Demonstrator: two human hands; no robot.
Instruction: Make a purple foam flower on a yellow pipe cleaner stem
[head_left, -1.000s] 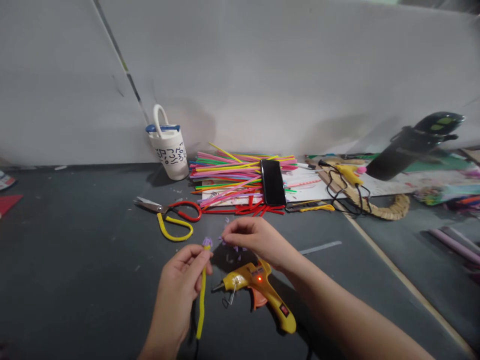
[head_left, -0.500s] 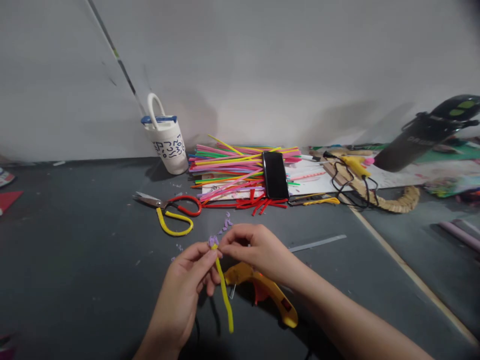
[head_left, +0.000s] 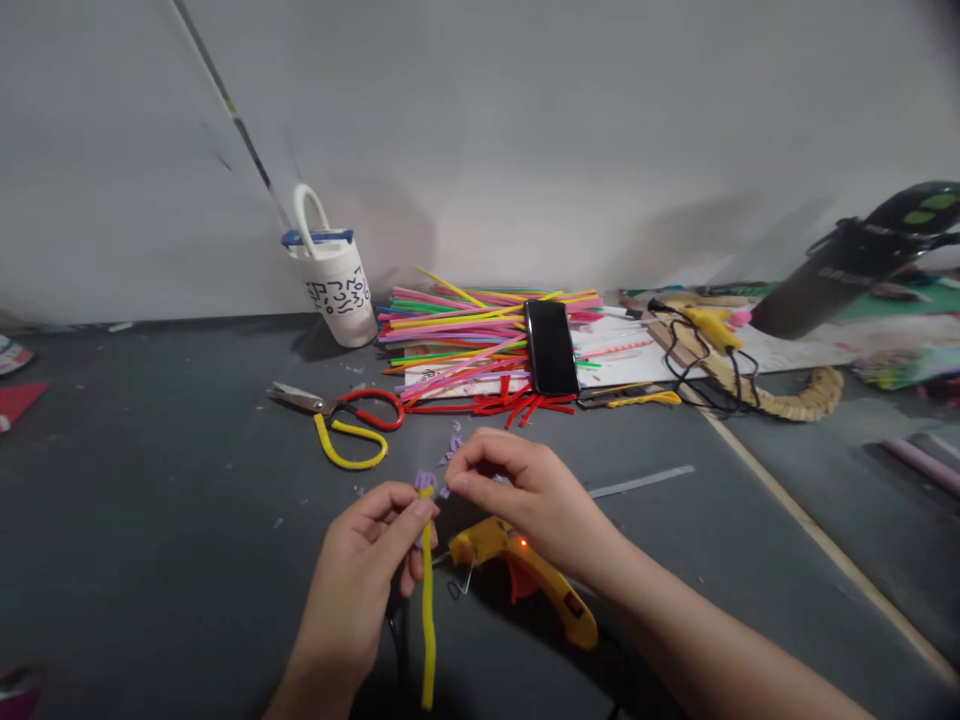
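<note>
Stem (head_left: 428, 620) in hand, someone is working above a dark table (head_left: 187, 560). The right hand (head_left: 514, 482) is hovering just beside the stem's purple tip (head_left: 425, 481), fingertips bunching close (whether on anything, I can't tell). The left hand (head_left: 371, 560) is clamping the stem's upper end between thumb and fingers. A glue gun (head_left: 551, 587) is lying beneath, its lamp (head_left: 523, 543) glowing red; farther off, scissors (head_left: 322, 407) are resting near purple bits (head_left: 455, 440).

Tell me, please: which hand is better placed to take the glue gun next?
Probably the right hand: the gun lies with its handle on that side, and the left hand holds the yellow stem. The right, though, may be pinching a purple bit.
</note>
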